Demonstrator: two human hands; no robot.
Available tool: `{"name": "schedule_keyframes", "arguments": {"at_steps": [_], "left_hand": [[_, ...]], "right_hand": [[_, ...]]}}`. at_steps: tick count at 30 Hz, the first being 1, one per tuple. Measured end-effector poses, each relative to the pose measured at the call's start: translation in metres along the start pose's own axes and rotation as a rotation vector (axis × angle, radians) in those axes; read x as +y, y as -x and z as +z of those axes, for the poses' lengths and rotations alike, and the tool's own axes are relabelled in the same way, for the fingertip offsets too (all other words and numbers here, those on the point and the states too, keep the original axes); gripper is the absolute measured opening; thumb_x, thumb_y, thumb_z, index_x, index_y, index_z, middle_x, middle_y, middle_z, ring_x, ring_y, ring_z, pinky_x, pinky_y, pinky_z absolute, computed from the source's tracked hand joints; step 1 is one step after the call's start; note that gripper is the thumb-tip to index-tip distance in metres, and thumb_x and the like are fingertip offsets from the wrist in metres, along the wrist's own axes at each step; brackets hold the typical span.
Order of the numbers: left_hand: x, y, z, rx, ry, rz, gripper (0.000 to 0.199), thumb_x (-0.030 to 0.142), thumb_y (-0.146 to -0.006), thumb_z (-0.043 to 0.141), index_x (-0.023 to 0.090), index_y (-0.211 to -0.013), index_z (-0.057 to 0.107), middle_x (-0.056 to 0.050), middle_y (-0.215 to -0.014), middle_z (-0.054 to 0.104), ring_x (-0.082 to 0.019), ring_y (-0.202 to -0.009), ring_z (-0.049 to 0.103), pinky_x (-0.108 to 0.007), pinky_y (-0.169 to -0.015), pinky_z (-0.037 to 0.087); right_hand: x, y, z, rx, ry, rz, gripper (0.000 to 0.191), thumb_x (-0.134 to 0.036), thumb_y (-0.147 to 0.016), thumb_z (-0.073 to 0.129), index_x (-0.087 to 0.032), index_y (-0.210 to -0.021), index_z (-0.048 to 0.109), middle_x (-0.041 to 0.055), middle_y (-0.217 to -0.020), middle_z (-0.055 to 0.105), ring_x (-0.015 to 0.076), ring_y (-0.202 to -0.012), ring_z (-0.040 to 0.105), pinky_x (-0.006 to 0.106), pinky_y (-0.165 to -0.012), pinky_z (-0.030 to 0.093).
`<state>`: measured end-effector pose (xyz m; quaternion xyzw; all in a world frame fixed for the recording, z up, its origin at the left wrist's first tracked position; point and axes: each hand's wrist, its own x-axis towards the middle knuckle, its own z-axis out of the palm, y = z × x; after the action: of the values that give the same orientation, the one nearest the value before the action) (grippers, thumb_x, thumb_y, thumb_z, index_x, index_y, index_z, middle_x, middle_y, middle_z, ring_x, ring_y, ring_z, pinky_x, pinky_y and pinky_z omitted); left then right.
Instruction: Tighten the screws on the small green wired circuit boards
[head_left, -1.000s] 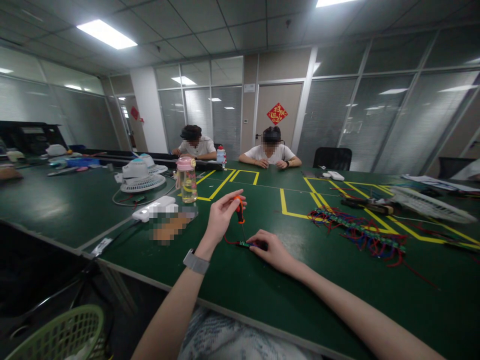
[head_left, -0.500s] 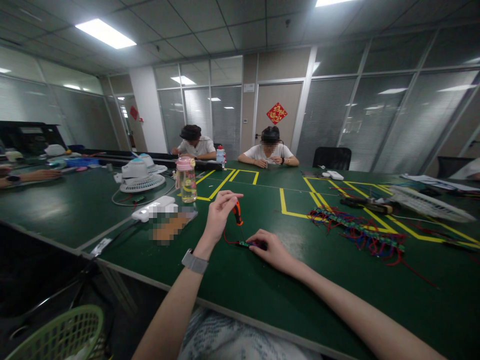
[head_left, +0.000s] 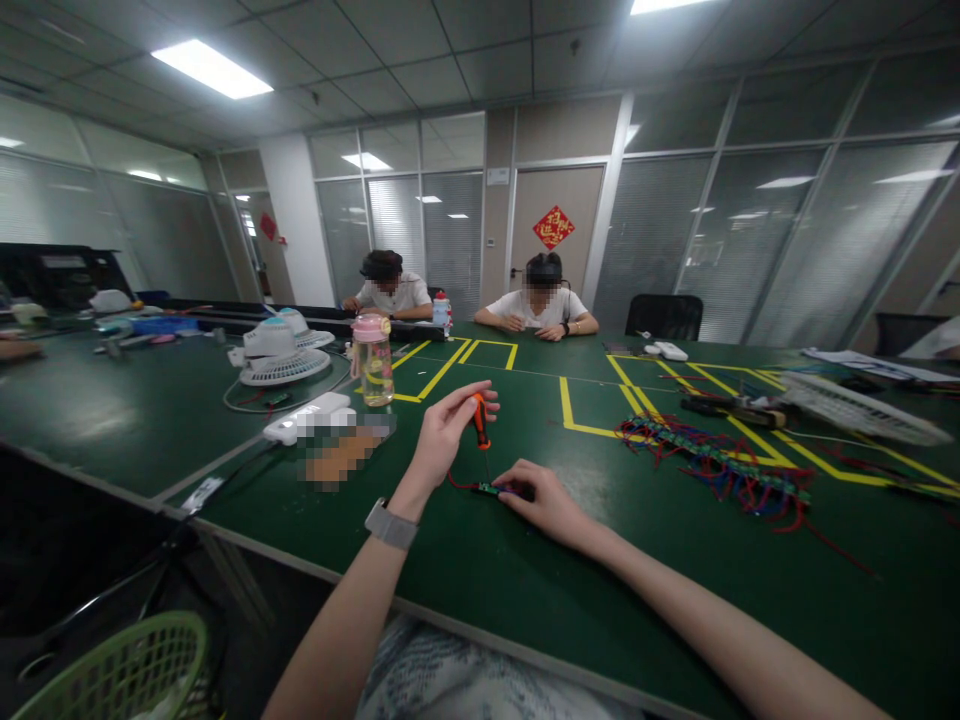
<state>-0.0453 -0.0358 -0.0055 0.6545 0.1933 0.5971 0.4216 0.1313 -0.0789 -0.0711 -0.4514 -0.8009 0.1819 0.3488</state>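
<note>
My left hand (head_left: 452,425) grips an orange and black screwdriver (head_left: 481,424) by its handle. The shaft points nearly straight down, and its tip meets or hovers just over a small green circuit board (head_left: 487,489); I cannot tell which. My right hand (head_left: 546,502) rests on the table and pinches the board's right end between thumb and fingers, hiding that end. A red wire (head_left: 459,486) leads off the board's left side.
A row of wired circuit boards (head_left: 712,460) lies to the right, before a white fan part (head_left: 862,405). On the left are a drink bottle (head_left: 373,362), a white power strip (head_left: 311,415) and white fans (head_left: 281,350). Two people sit across the green table (head_left: 600,620).
My left fingers have shifted round the screwdriver handle and opened out a little. The board and my right hand stay put. A co-worker's hand at the far left has drawn back.
</note>
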Motion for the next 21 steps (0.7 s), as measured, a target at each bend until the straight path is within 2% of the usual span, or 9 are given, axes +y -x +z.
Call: {"name": "schedule_keyframes", "arguments": {"at_steps": [3, 5, 8, 11, 14, 16, 18, 21], "left_hand": [[-0.0004, 0.0005, -0.0008, 0.058, -0.092, 0.024, 0.027, 0.033, -0.077, 0.065, 0.019, -0.1, 0.069, -0.006, -0.094, 0.063, -0.016, -0.083, 0.06, -0.027, -0.074, 0.049], [0.0, 0.0005, -0.0009, 0.076, -0.132, 0.064, 0.023, 0.032, -0.076, 0.066, 0.02, -0.095, 0.071, -0.007, -0.106, 0.06, -0.017, -0.095, 0.058, -0.025, -0.077, 0.048], [0.0006, 0.0004, 0.0007, 0.001, 0.033, 0.016, 0.03, 0.034, -0.083, 0.055, 0.021, -0.108, 0.067, -0.009, -0.122, 0.056, -0.022, -0.109, 0.055, -0.031, -0.086, 0.048], [0.0002, 0.0005, 0.0021, -0.065, 0.178, -0.064, 0.038, 0.034, -0.084, 0.055, 0.019, -0.119, 0.06, -0.011, -0.112, 0.063, -0.023, -0.099, 0.061, -0.037, -0.084, 0.05], [-0.0006, 0.0006, 0.0007, -0.011, 0.074, -0.049, 0.034, 0.032, -0.078, 0.065, 0.018, -0.109, 0.065, -0.007, -0.094, 0.066, -0.017, -0.082, 0.063, -0.032, -0.079, 0.051], [-0.0007, 0.0004, -0.0008, 0.037, -0.042, -0.014, 0.029, 0.03, -0.074, 0.069, 0.019, -0.101, 0.069, -0.004, -0.091, 0.064, -0.013, -0.078, 0.062, -0.026, -0.075, 0.05], [-0.0004, 0.0002, -0.0011, 0.055, -0.081, 0.02, 0.026, 0.031, -0.075, 0.067, 0.02, -0.098, 0.07, -0.005, -0.102, 0.062, -0.014, -0.087, 0.061, -0.025, -0.078, 0.049], [0.0004, 0.0001, 0.001, -0.019, 0.069, -0.021, 0.032, 0.033, -0.084, 0.056, 0.019, -0.111, 0.065, -0.008, -0.113, 0.06, -0.018, -0.102, 0.059, -0.031, -0.09, 0.046]], "right_hand": [[0.0001, -0.0004, 0.0, -0.003, 0.005, 0.003, 0.016, -0.014, -0.079, 0.061, -0.017, -0.092, 0.07, 0.0031, -0.08, 0.059, 0.0136, -0.072, 0.054, 0.025, -0.065, 0.044], [-0.0001, -0.0008, -0.0001, -0.003, 0.007, 0.007, 0.016, -0.015, -0.079, 0.061, -0.017, -0.092, 0.07, 0.0033, -0.081, 0.06, 0.0137, -0.071, 0.054, 0.025, -0.065, 0.044], [-0.0009, -0.0009, -0.0003, -0.005, 0.006, 0.01, 0.016, -0.015, -0.079, 0.06, -0.017, -0.092, 0.07, 0.0032, -0.08, 0.06, 0.0137, -0.071, 0.054, 0.026, -0.066, 0.044], [-0.0016, -0.0004, -0.0006, -0.004, 0.005, 0.006, 0.016, -0.015, -0.079, 0.061, -0.017, -0.092, 0.07, 0.003, -0.08, 0.06, 0.0137, -0.071, 0.054, 0.025, -0.066, 0.044], [-0.0014, 0.0002, -0.0009, -0.004, 0.011, 0.001, 0.015, -0.015, -0.079, 0.06, -0.018, -0.091, 0.07, 0.0028, -0.08, 0.06, 0.0138, -0.072, 0.054, 0.026, -0.066, 0.044], [-0.0007, 0.0004, -0.0008, -0.004, 0.011, -0.002, 0.015, -0.016, -0.08, 0.06, -0.018, -0.092, 0.07, 0.0028, -0.08, 0.059, 0.0138, -0.072, 0.054, 0.026, -0.066, 0.044], [0.0002, 0.0004, -0.0004, -0.004, 0.008, -0.003, 0.016, -0.016, -0.08, 0.06, -0.017, -0.092, 0.07, 0.0031, -0.081, 0.059, 0.0138, -0.072, 0.054, 0.026, -0.067, 0.044], [0.0012, -0.0002, 0.0005, -0.005, 0.007, -0.002, 0.016, -0.015, -0.079, 0.06, -0.017, -0.092, 0.07, 0.0031, -0.081, 0.059, 0.0138, -0.072, 0.054, 0.025, -0.066, 0.044]]}}
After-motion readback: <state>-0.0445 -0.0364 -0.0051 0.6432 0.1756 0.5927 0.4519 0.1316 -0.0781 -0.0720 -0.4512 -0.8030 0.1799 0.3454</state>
